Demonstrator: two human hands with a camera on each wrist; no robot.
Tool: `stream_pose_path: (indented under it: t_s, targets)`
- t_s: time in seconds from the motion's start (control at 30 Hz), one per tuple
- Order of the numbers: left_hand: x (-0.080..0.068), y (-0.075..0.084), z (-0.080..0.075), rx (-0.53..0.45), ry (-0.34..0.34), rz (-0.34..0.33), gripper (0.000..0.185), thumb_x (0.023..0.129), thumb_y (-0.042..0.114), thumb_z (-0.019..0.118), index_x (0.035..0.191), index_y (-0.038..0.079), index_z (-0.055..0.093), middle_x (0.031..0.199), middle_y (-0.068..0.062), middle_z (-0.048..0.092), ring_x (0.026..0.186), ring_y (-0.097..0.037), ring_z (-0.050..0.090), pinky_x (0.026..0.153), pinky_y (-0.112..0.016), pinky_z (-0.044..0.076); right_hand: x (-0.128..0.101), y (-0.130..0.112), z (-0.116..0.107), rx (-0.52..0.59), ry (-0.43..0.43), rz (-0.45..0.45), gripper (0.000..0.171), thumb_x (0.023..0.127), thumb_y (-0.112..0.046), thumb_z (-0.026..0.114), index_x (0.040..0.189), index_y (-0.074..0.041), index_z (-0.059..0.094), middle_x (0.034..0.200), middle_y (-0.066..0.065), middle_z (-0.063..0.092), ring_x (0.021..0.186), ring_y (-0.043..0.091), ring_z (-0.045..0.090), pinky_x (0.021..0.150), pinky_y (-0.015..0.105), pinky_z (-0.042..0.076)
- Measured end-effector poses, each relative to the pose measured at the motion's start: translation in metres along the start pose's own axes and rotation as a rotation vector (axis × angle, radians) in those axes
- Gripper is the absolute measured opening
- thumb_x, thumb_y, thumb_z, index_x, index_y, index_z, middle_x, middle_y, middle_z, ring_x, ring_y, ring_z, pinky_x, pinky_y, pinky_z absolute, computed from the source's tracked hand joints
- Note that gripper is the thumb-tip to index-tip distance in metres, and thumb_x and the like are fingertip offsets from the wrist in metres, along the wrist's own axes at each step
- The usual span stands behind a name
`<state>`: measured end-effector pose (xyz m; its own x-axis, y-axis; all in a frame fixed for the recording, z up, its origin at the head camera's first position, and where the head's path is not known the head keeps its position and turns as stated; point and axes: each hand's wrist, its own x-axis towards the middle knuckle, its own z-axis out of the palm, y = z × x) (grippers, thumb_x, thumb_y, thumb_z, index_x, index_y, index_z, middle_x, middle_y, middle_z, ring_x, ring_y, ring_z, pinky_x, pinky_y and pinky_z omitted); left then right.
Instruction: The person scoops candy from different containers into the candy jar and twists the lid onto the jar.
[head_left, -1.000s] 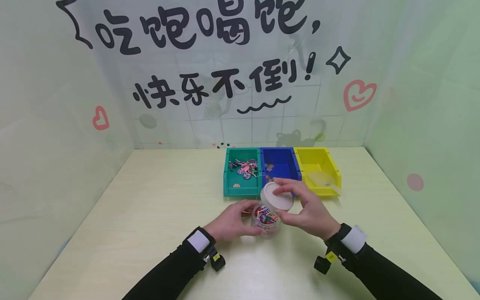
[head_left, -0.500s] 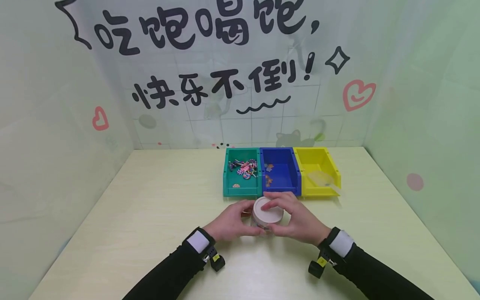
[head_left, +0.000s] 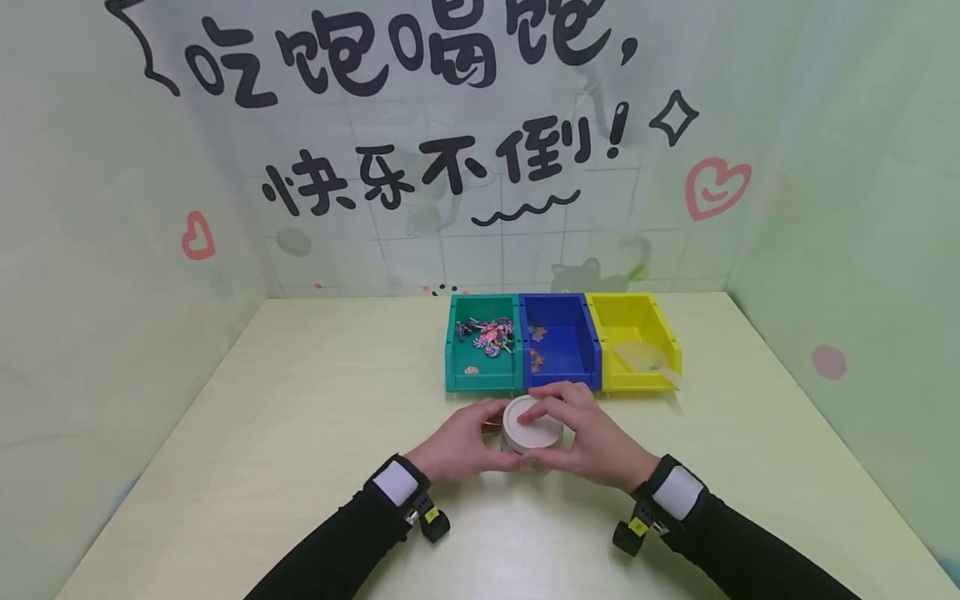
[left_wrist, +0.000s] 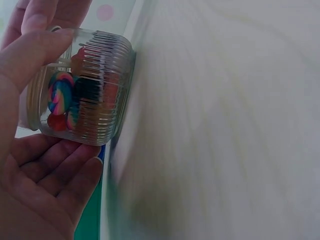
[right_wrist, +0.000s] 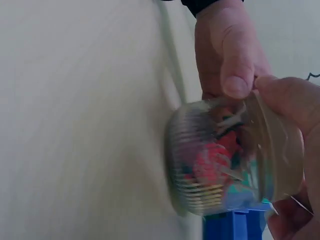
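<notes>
**Inspector:** Left hand (head_left: 462,440) grips the ribbed clear jar (left_wrist: 85,95) by its side wall, thumb across one side and fingers curled round the other. The jar stands on the pale surface (head_left: 300,433), just in front of the bins.

**Clerk:** And the right hand?

**Inspector:** Right hand (head_left: 592,437) sits over the jar's top, fingers curled round the white lid (head_left: 531,421), which lies flat on the jar's mouth. The right wrist view is blurred; whether the lid is fully seated cannot be told.

**Clerk:** Contents of the jar?

**Inspector:** Small coloured pieces, one a swirled lollipop shape (left_wrist: 59,92), seen through the ribbed wall in the left wrist view.

**Clerk:** What stands about it?

**Inspector:** Three open bins in a row, touching side to side, behind the hands. Green bin (head_left: 452,367) on the left holds a heap of coloured pieces (head_left: 487,335) towards its back. Blue bin (head_left: 592,346) in the middle holds a few small brownish pieces (head_left: 536,357). Yellow bin (head_left: 671,350) on the right holds a clear, pale item (head_left: 639,356) that I cannot identify. The jar sits nearest the joint between green and blue.

**Clerk:** Anything on the arms?

**Inspector:** Black sleeves, white wristbands, a small camera under each wrist.
</notes>
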<state>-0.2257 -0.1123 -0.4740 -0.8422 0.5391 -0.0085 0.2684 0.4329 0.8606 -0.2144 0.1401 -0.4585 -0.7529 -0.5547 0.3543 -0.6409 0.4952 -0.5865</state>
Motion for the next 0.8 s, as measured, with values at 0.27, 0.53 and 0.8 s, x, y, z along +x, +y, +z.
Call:
stream_pose_path:
  t_s: [0.27,0.53,0.8]
  targets:
    - [-0.001,0.002,-0.001,0.010,-0.001,-0.015,0.074,0.092,0.028,0.092,0.157,0.014,0.059,0.150,-0.004,0.063,0.140,-0.027,0.060,0.124,-0.050,0.049,0.002,-0.003,0.010,-0.050,0.060,0.095,0.053,0.076,-0.048,0.099,0.116,-0.030,0.069,0.117,0.000,0.052,0.119,0.019,0.047,0.093,0.038,0.044]
    - [-0.002,0.000,0.000,0.001,-0.003,-0.023,0.076,0.091,0.030,0.093,0.157,0.015,0.059,0.150,-0.002,0.064,0.142,-0.026,0.060,0.123,-0.049,0.050,-0.001,0.000,-0.003,0.047,-0.042,0.071,0.036,0.089,-0.032,0.089,0.116,-0.034,0.066,0.160,0.010,0.056,0.152,0.037,0.045,0.116,0.071,0.047]
    - [0.000,0.001,-0.001,0.013,0.003,-0.022,0.075,0.091,0.029,0.092,0.156,0.014,0.059,0.149,-0.003,0.064,0.141,-0.026,0.060,0.124,-0.049,0.049,0.003,0.000,0.008,0.071,0.008,0.159,0.041,0.085,-0.044,0.095,0.109,-0.032,0.064,0.126,0.005,0.049,0.128,0.027,0.048,0.097,0.044,0.052]
